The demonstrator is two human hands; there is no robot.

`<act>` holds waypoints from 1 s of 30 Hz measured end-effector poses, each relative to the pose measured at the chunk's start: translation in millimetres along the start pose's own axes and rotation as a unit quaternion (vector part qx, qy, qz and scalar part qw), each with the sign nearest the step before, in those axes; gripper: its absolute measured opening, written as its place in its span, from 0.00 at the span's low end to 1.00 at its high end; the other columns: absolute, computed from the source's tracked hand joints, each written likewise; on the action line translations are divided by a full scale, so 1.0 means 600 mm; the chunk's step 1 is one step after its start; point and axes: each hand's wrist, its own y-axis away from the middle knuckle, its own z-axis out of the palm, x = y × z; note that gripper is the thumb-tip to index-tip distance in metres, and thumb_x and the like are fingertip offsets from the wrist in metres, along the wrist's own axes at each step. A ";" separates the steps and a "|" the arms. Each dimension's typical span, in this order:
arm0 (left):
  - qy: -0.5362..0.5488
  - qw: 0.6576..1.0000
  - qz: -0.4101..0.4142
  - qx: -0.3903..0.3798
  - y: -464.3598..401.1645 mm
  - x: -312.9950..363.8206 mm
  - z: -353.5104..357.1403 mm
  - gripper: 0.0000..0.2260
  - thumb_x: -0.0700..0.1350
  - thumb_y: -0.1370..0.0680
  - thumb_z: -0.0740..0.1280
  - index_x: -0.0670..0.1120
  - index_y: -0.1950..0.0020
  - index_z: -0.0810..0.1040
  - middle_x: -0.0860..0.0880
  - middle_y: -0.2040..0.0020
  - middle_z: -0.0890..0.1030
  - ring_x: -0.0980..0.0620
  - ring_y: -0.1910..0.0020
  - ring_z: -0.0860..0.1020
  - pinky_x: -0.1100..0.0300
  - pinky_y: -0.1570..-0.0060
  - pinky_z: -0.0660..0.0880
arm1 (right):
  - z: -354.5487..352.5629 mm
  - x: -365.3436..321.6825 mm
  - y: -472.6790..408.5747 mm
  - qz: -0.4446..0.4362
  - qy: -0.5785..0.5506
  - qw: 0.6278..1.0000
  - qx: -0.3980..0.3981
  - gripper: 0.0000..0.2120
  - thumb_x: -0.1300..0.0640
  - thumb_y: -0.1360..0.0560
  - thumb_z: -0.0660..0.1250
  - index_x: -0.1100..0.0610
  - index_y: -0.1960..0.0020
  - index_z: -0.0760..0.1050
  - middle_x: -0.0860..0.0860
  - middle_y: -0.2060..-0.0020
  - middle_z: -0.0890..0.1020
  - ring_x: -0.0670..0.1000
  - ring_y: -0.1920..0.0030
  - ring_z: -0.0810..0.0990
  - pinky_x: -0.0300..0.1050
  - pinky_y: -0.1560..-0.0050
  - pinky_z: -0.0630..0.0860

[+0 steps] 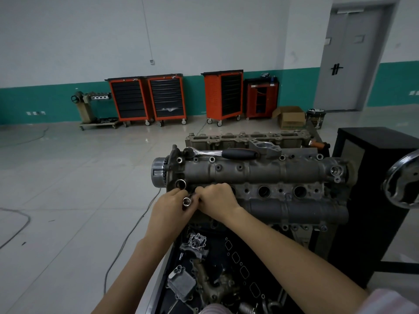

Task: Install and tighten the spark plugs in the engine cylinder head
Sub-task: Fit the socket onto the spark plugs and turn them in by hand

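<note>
So the grey cast-metal engine cylinder head [260, 175] is mounted on a stand, and a shiny chrome tube-shaped spark plug socket [187, 201] is being held right over the leftmost plug well. The socket is gripped in the curled fingers of the left hand [174, 206], while its far end is pinched by the right hand [215, 198], which is closed around it. No spark plug can actually be made out; if one is seated in the socket, it's hidden by the fingers.

Progress looks early. Two dark round plug wells [264, 191] to the right are seen open and apparently empty, and another is hidden under the right hand. The chrome ratchet wrench with a black handle [223, 153] is left lying on top of the head, untouched, so final tightening probably hasn't been started yet.
</note>
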 end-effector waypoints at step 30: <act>0.037 0.999 0.026 -0.011 0.008 -0.010 0.014 0.16 0.40 0.28 0.71 0.46 0.64 0.62 0.53 0.68 0.66 0.56 0.71 0.64 0.68 0.71 0.58 | 0.032 0.002 0.001 -0.006 -0.027 0.995 -0.091 0.10 0.54 0.25 0.58 0.60 0.48 0.70 0.57 0.57 0.82 0.59 0.57 0.81 0.46 0.66 0.63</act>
